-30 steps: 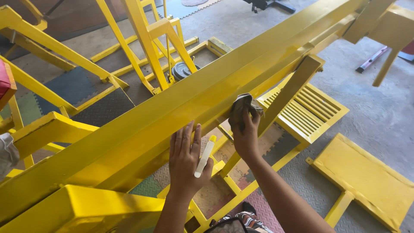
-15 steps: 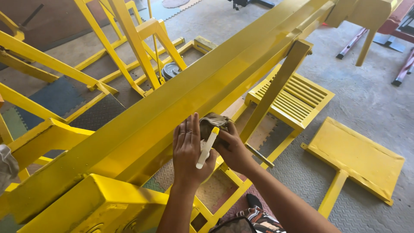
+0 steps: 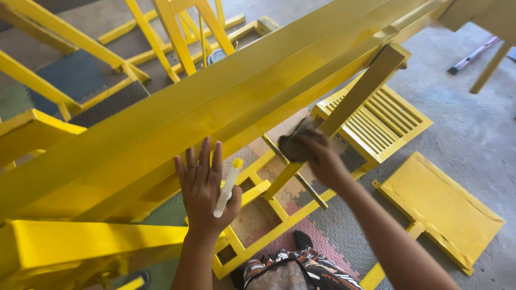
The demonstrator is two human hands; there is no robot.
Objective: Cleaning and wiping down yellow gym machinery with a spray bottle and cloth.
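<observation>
A long yellow painted steel beam point(image 3: 226, 102) runs diagonally across the view. My left hand point(image 3: 204, 188) rests flat against its lower side, fingers spread, with a white stick with a yellow tip point(image 3: 227, 188) tucked under the thumb. My right hand point(image 3: 322, 158) grips a crumpled grey-brown rag point(image 3: 295, 142) and presses it against a slanted yellow strut point(image 3: 344, 107) just below the beam. A thin metal rod point(image 3: 298, 174) passes under the rag.
A yellow slatted panel point(image 3: 381, 126) and a flat yellow plate point(image 3: 446, 209) lie on the concrete floor at right. More yellow frame members point(image 3: 172, 37) stand behind the beam, over coloured foam mats point(image 3: 75, 80). A yellow box section point(image 3: 80, 241) sits at lower left.
My right hand has moved the rag away from my left hand, right and down onto the slanted strut. My left hand slid slightly left along the beam. The view has tilted.
</observation>
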